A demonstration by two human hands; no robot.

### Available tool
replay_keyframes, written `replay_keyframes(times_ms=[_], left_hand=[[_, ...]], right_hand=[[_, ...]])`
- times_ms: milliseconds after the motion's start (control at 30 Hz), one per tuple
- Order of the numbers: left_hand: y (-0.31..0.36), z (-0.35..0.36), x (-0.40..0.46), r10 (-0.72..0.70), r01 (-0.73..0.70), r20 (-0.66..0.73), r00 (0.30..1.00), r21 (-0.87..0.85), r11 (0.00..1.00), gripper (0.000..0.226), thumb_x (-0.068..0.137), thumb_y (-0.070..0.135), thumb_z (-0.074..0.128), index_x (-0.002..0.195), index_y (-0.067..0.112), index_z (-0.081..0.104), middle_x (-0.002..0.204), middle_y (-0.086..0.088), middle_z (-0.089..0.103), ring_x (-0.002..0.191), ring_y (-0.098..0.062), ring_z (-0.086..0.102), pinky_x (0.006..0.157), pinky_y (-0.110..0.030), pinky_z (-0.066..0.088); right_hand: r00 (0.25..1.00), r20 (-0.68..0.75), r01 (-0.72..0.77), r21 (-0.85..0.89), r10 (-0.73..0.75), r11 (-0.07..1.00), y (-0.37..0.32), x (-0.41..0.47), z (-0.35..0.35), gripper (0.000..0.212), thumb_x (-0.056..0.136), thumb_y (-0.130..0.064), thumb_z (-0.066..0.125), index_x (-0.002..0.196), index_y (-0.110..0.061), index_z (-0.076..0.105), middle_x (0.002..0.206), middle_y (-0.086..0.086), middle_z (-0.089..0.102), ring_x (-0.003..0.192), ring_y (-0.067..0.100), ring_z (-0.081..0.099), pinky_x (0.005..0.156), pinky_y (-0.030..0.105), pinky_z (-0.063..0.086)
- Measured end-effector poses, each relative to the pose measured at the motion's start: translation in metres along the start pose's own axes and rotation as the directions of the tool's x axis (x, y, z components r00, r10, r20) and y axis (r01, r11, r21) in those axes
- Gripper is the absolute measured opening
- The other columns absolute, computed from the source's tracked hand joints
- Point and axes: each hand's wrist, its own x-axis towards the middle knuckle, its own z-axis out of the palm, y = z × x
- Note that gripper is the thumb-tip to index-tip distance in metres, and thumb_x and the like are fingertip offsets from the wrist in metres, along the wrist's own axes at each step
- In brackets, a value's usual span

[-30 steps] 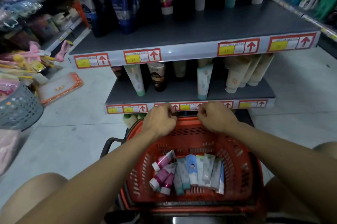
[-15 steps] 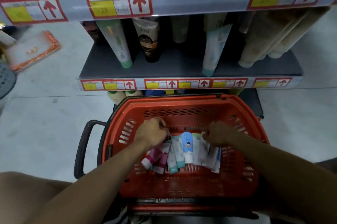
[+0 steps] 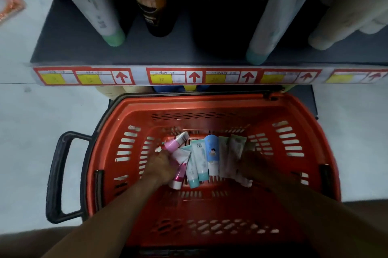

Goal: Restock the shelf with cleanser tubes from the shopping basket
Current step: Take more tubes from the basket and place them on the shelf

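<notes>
A red shopping basket (image 3: pixel 189 102) stands on the floor below the grey shelf (image 3: pixel 189 52). Several cleanser tubes lie side by side on its bottom: pink tubes (image 3: pixel 175 142) at the left, teal-capped ones (image 3: pixel 197 161), a blue tube (image 3: pixel 212 152) and pale green ones (image 3: pixel 233 150) at the right. My left hand (image 3: pixel 161 165) is down in the basket with its fingers curled on the pink tubes. My right hand (image 3: pixel 254 163) rests in shadow on the right-hand tubes, and its grip is hidden.
On the shelf, tubes stand cap down: a white tube with a green cap (image 3: pixel 100 12), a black tube (image 3: pixel 153 1), a pale blue tube (image 3: pixel 273 22) and beige tubes (image 3: pixel 346 16). A dark gap lies between the black and pale blue tubes. The price label strip (image 3: pixel 193 77) runs along the edge. The basket's black handle (image 3: pixel 56 176) sticks out left.
Both hands left the basket's far rim and went down onto the tubes inside. The view dropped lower and closer to the basket.
</notes>
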Motion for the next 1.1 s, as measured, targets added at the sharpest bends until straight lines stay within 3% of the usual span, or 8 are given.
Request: replay_keyframes(times_ms=[133,200,333,400,533,733,900,1100], left_hand=[[0.031,-0.016,-0.025,-0.109,0.105,0.018,0.994,0.14,0.985,0.091,0.074,0.078,0.044,0.139,0.015,0.054,0.134,-0.018,0.062,0.126,-0.036,0.058,0.11,-0.045,0.046],[0.035,-0.014,-0.024,-0.133,0.123,0.035,0.99,0.211,0.97,0.094,0.082,0.071,0.057,0.149,0.008,0.04,0.144,-0.027,0.046,0.131,-0.043,0.052,0.111,-0.045,0.043],[0.044,-0.008,-0.027,-0.117,0.1,0.034,0.993,0.322,0.942,0.086,0.095,0.055,0.059,0.156,0.008,0.02,0.145,-0.025,0.033,0.122,-0.039,0.057,0.103,-0.041,0.046],[0.044,-0.006,-0.027,-0.112,0.103,0.009,0.994,0.325,0.94,0.082,0.095,0.053,0.06,0.154,0.01,0.023,0.142,-0.024,0.036,0.118,-0.038,0.06,0.099,-0.042,0.048],[0.039,-0.005,-0.024,-0.147,0.153,-0.047,0.988,0.185,0.971,0.079,0.086,0.054,0.072,0.143,0.01,0.038,0.132,-0.02,0.056,0.116,-0.037,0.063,0.097,-0.042,0.05],[0.027,-0.005,-0.018,-0.226,0.224,0.005,0.974,0.111,0.968,0.083,0.063,0.072,0.065,0.129,0.022,0.058,0.114,-0.004,0.074,0.104,-0.025,0.071,0.088,-0.038,0.059],[0.028,-0.003,-0.017,-0.311,0.292,0.108,0.944,0.165,0.942,0.058,0.056,0.05,0.073,0.106,0.021,0.068,0.088,-0.005,0.076,0.081,-0.021,0.076,0.076,-0.033,0.064],[0.039,-0.015,-0.035,-0.199,0.194,0.06,0.978,0.07,0.978,0.046,0.065,0.038,0.082,0.105,0.021,0.07,0.088,0.002,0.075,0.081,-0.016,0.073,0.066,-0.025,0.057]], right_hand=[[0.998,-0.042,-0.046,0.029,0.047,0.999,-0.011,0.008,0.01,0.056,0.1,-0.043,0.053,0.142,-0.007,0.048,0.143,0.018,0.05,0.128,0.036,0.054,0.101,0.042,0.046],[0.996,-0.058,-0.067,0.037,0.069,0.997,-0.017,0.012,0.014,0.063,0.101,-0.05,0.049,0.15,-0.011,0.037,0.152,0.017,0.039,0.131,0.036,0.05,0.102,0.041,0.046],[0.99,-0.122,-0.056,0.134,0.072,0.989,-0.025,0.017,0.018,0.082,0.088,-0.058,0.064,0.152,-0.02,0.031,0.153,0.015,0.034,0.123,0.035,0.055,0.081,0.034,0.054],[0.988,-0.133,-0.055,0.146,0.074,0.988,-0.029,0.019,0.021,0.088,0.08,-0.058,0.07,0.152,-0.026,0.03,0.15,0.017,0.038,0.123,0.036,0.055,0.088,0.039,0.054],[0.985,-0.124,-0.112,0.084,0.122,0.99,-0.035,0.016,0.03,0.063,0.09,-0.049,0.065,0.14,-0.014,0.053,0.137,0.012,0.057,0.123,0.03,0.058,0.099,0.041,0.051],[0.982,-0.155,-0.09,0.12,0.108,0.989,-0.038,-0.003,0.03,0.07,0.09,-0.046,0.064,0.148,-0.021,0.034,0.141,0.011,0.048,0.123,0.031,0.056,0.092,0.039,0.05],[0.986,-0.162,-0.025,0.127,0.045,0.992,-0.04,-0.014,0.025,0.071,0.091,-0.049,0.064,0.148,-0.018,0.035,0.146,0.011,0.047,0.13,0.031,0.053,0.099,0.038,0.047],[0.998,-0.051,-0.033,0.243,0.047,0.969,-0.035,-0.013,0.029,0.083,0.089,-0.059,0.061,0.154,-0.016,0.033,0.151,0.011,0.047,0.133,0.03,0.051,0.1,0.034,0.043]])
